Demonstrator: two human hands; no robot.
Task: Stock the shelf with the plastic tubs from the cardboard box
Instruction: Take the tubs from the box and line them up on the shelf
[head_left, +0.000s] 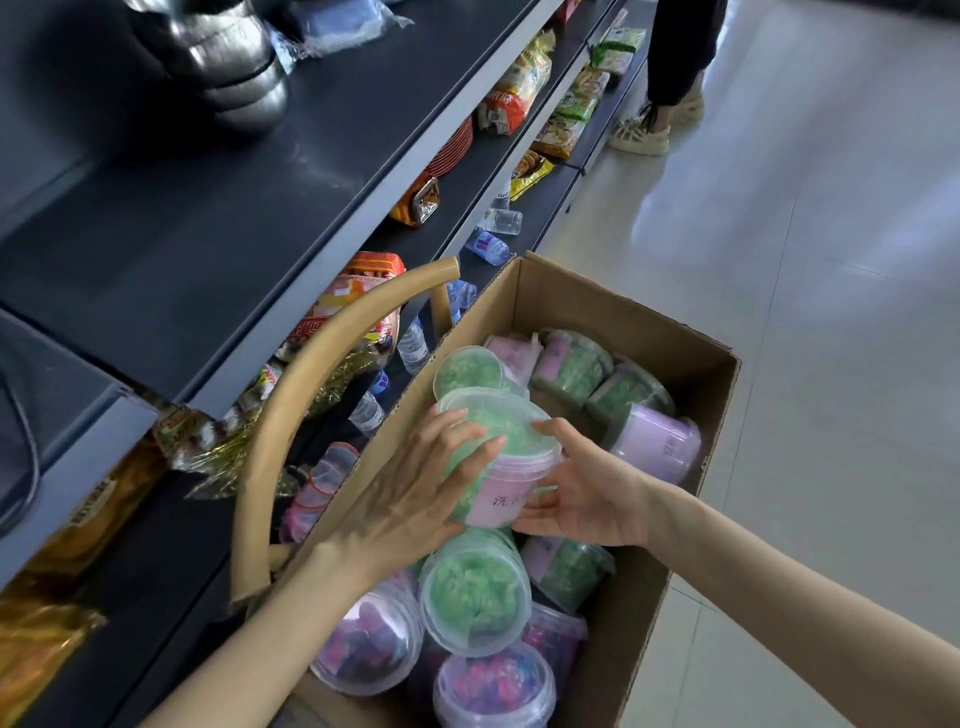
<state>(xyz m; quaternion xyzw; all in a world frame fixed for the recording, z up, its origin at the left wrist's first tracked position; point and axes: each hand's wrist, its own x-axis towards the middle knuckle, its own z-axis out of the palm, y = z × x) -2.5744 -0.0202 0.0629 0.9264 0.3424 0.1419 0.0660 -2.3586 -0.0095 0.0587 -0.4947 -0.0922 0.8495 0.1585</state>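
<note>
Head view: dark shelf (182, 234) runs along left, top tier carrying stacked steel bowls (228, 67). Cardboard box (628, 322) just beside it, open, packed with lidded plastic tubs (475, 592) (green or purple contents). One green-filled tub (498, 452) held just above others, tilted, pink label showing. Left hand (415, 499) wraps its side; right hand (582, 499) grips opposite side, thumb on lid rim.

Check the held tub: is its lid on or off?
On. A clear lid covers the tub, green contents showing through; left hand and right hand hold it over the box.
</note>
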